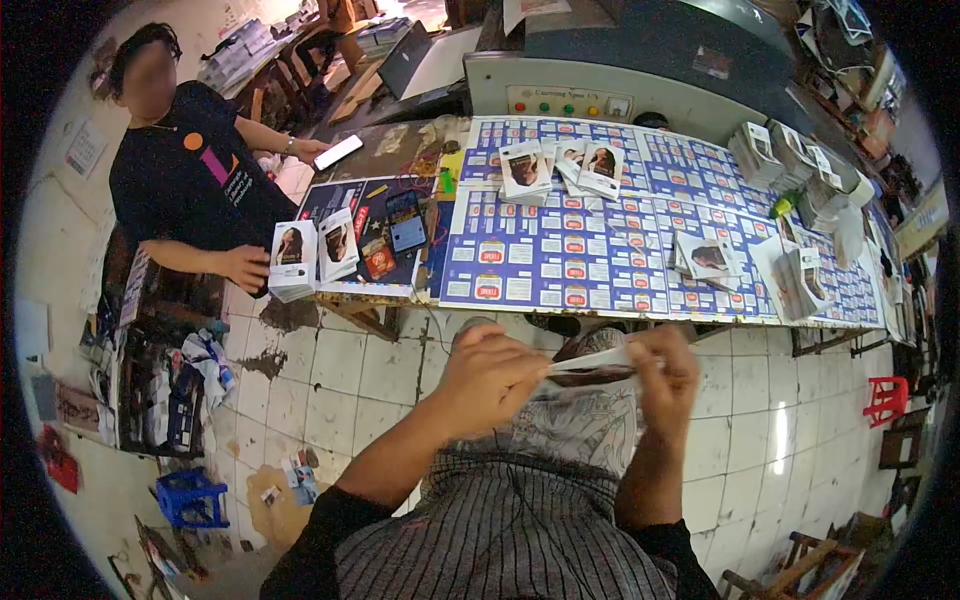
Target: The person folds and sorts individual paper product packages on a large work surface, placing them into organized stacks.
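Note:
In front of my lap, short of the table's near edge, a thin white piece (592, 361) is stretched between my two hands. It shows nearly edge-on, so I cannot tell whether it is folded paper or a flat card. My left hand (495, 378) has its fingers closed on the left end. The right end is pinched in my right hand (663, 372), which is slightly blurred. Nearest on the table beyond are a small pile of printed white cards (708, 258) and a stack of white printed cartons (803, 282).
A blue printed sheet (520, 262) covers the table. More printed cards (600, 168) lie toward the back. At left stands a person (205, 165) holding a white phone (338, 152), one hand by a carton stack (293, 262). Blue (190, 500) and red (886, 400) stools stand on the tiled floor.

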Demonstrator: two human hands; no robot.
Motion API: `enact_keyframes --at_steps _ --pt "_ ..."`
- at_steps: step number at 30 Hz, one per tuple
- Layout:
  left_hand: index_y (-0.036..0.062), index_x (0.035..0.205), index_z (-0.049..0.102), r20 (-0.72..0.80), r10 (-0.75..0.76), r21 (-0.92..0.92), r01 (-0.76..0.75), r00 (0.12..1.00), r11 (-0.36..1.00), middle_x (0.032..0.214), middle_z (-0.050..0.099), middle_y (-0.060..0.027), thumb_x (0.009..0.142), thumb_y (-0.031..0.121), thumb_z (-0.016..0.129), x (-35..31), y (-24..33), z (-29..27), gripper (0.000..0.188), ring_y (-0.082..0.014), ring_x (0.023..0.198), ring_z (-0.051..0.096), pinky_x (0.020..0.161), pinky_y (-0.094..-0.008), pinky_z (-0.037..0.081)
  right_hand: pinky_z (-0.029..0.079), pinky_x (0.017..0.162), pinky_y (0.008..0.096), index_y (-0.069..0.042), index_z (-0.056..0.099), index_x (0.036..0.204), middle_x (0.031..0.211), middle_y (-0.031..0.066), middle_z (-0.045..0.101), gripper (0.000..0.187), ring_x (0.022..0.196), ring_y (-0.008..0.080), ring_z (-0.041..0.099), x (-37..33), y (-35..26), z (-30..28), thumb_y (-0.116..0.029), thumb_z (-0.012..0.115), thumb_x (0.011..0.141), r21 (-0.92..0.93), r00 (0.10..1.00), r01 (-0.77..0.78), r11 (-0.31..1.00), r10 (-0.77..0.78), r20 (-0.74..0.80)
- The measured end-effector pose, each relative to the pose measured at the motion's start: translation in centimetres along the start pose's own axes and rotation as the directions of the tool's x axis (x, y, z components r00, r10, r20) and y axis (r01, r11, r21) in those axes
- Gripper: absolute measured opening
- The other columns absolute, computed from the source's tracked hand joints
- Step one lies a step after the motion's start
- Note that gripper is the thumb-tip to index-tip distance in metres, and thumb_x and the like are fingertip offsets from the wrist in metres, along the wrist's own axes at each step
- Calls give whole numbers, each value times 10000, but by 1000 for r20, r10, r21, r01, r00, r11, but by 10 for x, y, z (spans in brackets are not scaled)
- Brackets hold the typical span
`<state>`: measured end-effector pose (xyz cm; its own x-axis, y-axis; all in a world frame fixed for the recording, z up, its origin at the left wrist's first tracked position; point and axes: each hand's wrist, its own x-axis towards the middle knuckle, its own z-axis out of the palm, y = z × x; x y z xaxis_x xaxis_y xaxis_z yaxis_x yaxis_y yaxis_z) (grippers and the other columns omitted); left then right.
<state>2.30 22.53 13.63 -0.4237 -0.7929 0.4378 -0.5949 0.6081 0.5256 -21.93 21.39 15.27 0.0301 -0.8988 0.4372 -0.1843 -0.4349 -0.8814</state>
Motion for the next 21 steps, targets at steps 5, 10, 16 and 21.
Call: enact_keyframes --at_steps 5,10,16,21 --pt "108 967 743 25 -2 74 0 1000 997 911 726 -57 866 159 679 -17 -18 -3 129 -224 905 666 939 -420 429 467 730 305 21 704 886 828 95 668 86 790 184 619 12 3 -21 -61 693 863 -77 999 -11 997 7 -52" --pt "89 980 729 -58 -49 77 53 997 996 911 717 -96 876 164 668 -26 -30 -7 142 -269 919 660 928 -444 436 451 722 283 16 684 893 816 74 648 91 775 149 594 19 18 -14 -75 688 886 -25 995 -37 999 34 -94" --pt "29 1044 668 -163 -569 -640 353 806 683 880 669 -112 989 168 580 -7 -29 17 174 -214 816 634 798 -338 488 459 706 298 -8 661 877 826 76 641 99 758 157 594 0 49 -25 -99 699 884 14 981 -185 983 184 67" --pt "3 1020 654 -132 -333 -269 289 934 919 933 675 -140 993 195 571 -4 -55 37 211 -296 844 630 823 -371 493 528 792 428 -33 672 1093 987 154 699 273 883 347 669 -31 76 -28 -231 676 905 -308 834 43 950 135 534"
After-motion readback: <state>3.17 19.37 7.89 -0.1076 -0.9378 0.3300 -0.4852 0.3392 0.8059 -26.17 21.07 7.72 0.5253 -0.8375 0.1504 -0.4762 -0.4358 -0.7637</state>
